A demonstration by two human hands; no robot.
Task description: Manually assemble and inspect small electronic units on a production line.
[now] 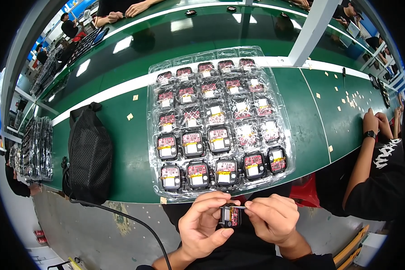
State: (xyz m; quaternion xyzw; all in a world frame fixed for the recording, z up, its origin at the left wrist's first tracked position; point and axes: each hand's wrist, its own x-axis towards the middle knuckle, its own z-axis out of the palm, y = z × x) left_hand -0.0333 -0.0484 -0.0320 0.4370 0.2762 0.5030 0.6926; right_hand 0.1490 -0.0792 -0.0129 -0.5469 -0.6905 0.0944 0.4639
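Observation:
Below the table's front edge, my left hand (202, 225) holds a small black smartwatch case (230, 216) on edge between fingers and thumb. The case's open side shows a red circuit board and a strip of yellow tape. My right hand (273, 219) pinches a thin metal tool (238, 207), its tip at the upper edge of the case; whether it is a pair of tweezers I cannot tell. Just beyond my hands lies a clear plastic tray (280, 108) with rows of similar open cases, such as one front-row case (226, 172), showing red boards and pale rectangular parts.
A black mesh bag (91, 153) lies left of the tray, with a black cable (135, 219) nearby. Stacked clear trays (37, 148) stand far left. A grey post (312, 33) rises behind the tray. Another person's arm (363, 157) is at the right, near scattered pale tabs (353, 100).

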